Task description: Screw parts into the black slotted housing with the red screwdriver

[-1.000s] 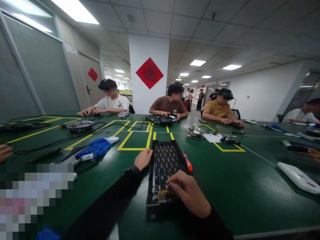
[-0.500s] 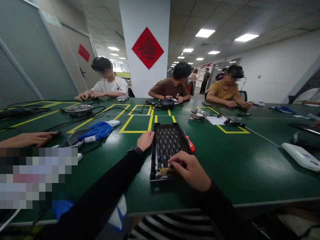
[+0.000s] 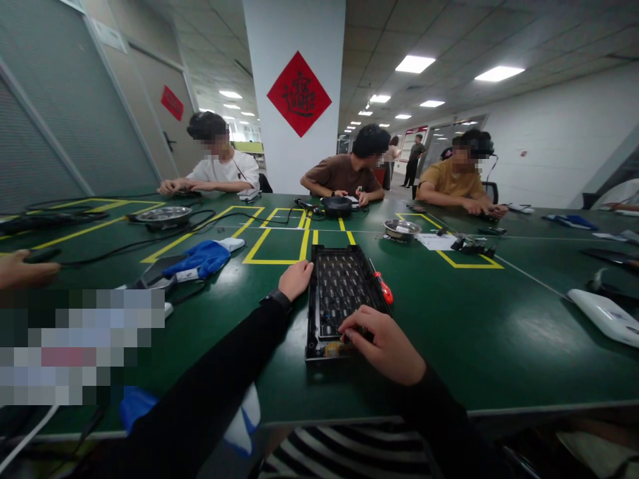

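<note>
A shallow black case (image 3: 315, 313) lies in front of me, with rows of small shiny parts and a yellowish piece (image 3: 335, 348) at its near end. My left hand (image 3: 295, 281) lies at its left rim, fingers curled against the edge. Over the case's near right part, my right hand (image 3: 382, 342) is closed in a pinch. What sits between thumb and fingers is too small and dark to name. A screwdriver with a red handle (image 3: 384, 290) rests against the right side of the case.
Blue-and-white gloves (image 3: 202, 259) lie to the left, near cables and a co-worker's hand (image 3: 24, 267). Farther off are metal bowls (image 3: 401, 229), a round black device (image 3: 336, 206) and small black parts (image 3: 472, 246). A white device (image 3: 602, 316) lies right. Several people sit opposite.
The scene has shifted slightly right in view. The co-worker's hand on the left has moved left with a dark object. My hands keep nearly the same places on the case.
</note>
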The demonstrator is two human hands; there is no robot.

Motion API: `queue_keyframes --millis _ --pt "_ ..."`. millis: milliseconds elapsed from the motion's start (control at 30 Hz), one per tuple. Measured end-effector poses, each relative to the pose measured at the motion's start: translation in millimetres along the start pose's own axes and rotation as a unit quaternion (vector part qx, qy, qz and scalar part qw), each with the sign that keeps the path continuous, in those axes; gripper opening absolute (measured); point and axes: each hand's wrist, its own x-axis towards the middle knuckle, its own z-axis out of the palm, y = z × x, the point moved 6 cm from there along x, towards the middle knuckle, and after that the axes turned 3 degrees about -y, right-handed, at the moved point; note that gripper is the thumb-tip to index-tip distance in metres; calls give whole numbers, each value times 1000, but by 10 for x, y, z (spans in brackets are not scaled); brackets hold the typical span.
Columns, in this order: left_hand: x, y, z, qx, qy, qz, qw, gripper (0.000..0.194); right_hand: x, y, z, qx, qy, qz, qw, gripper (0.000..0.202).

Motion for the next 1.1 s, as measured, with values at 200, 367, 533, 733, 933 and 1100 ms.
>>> queue_keyframes --millis 200,367,533,733,933,1100 --pt "-14 12 -16 -5 4 5 1000 39 20 13 15 -12 -6 7 1000 15" --pt "-15 1 -10 -5 5 0 1000 39 18 12 1 -7 -6 7 1000 15" --pt "-13 0 0 -1 1 -3 1000 39 17 17 6 -11 -10 3 1000 15" --pt "-7 -8 5 -5 5 10 1000 39 18 18 10 -21 -3 11 1000 16" --pt "-21 -2 -15 -4 19 16 1000 40 2 1 -18 -3 9 8 1000 24" --pt "-45 14 -38 -4 27 17 999 41 -16 4 -55 39 30 14 999 28"
